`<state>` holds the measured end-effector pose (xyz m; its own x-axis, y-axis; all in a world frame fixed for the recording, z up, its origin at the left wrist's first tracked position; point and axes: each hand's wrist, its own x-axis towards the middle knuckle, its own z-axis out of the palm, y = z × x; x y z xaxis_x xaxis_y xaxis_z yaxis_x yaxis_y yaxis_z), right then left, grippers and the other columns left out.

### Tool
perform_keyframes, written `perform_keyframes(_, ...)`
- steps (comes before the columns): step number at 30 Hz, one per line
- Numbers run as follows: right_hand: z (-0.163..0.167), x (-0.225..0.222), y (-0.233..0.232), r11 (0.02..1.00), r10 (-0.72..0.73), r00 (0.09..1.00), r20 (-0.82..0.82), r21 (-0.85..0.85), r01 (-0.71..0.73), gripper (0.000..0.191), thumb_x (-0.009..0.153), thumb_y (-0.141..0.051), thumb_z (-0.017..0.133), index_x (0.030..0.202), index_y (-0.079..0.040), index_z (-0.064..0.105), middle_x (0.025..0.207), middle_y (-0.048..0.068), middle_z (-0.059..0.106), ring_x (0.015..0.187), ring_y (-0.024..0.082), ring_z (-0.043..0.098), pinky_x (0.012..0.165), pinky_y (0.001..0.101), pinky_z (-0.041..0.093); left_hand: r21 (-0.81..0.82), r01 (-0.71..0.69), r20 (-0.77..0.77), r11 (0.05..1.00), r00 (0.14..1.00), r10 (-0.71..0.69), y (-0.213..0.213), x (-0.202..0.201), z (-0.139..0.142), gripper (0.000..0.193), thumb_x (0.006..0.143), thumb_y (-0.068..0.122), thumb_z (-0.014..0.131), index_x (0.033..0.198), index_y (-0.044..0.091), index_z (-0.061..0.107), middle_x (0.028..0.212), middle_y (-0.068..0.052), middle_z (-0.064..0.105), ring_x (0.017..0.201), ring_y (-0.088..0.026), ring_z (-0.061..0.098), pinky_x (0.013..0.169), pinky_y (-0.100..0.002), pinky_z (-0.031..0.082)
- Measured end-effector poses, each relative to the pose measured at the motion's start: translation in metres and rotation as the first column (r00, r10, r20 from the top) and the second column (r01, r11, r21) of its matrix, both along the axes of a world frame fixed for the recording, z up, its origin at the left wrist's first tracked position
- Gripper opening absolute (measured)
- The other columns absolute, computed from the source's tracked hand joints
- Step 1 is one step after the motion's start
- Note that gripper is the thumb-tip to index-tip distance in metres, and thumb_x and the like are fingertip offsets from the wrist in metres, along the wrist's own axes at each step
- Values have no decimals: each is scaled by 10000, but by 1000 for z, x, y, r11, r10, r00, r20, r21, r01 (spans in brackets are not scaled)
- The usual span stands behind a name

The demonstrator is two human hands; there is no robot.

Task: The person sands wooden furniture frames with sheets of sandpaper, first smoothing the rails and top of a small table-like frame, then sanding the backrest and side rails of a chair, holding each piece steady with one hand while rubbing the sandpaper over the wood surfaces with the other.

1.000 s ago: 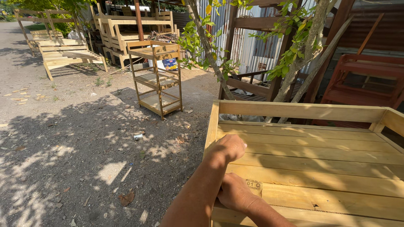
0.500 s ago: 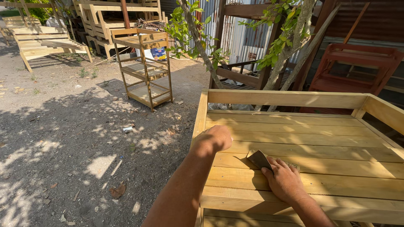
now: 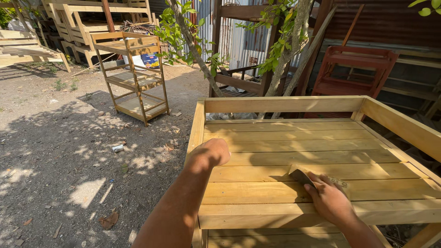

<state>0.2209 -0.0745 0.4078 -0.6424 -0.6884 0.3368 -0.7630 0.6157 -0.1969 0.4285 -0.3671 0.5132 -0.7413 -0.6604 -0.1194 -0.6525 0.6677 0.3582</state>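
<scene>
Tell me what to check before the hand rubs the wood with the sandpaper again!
1. Sandpaper flat under the right hand: ok.
2. Left hand steadying the side rail: ok.
3. Left hand clear of the sandpaper: ok.
4. Slatted top free of loose things ahead: ok.
5. Grit on the sandpaper still good: cannot tell.

Two hands were in view, the left hand [image 3: 209,155] and the right hand [image 3: 328,200]. There was one sheet of sandpaper [image 3: 303,177], one slatted wooden worktop [image 3: 294,138], one wooden shelf cart [image 3: 133,76] and one red wooden frame [image 3: 356,69].
</scene>
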Motion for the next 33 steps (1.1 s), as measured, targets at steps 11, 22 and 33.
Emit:
perform_keyframes(11,-55,67,-61,911,338,927,160,190,-365,491,1032,-369,455,1518,-353,519,1642,-48,373,1511,232,242,1211,482,156,-34,-41,79,999,996,44,10,-4,6,413,999,347,588,1285,66,687,1352,-158,670,1256,-365,642,1059,-473,511)
perform_keyframes(22,12,-119,75,866,-450,884,130,304,396,591,1043,-570,377,1519,-224,438,1458,99,571,1444,284,470,1170,512,378,-7,-96,213,995,972,95,12,-35,-28,427,979,280,568,1334,70,678,1469,-172,599,1372,-397,555,1126,-570,422)
perform_keyframes(33,-25,-145,89,985,-156,981,118,90,146,637,991,-511,464,1563,-235,418,1603,123,413,1452,327,405,1210,427,325,-144,-242,-95,959,968,230,98,-53,-88,604,1023,454,420,1566,193,360,1692,-86,224,1569,-293,143,1235,-559,91)
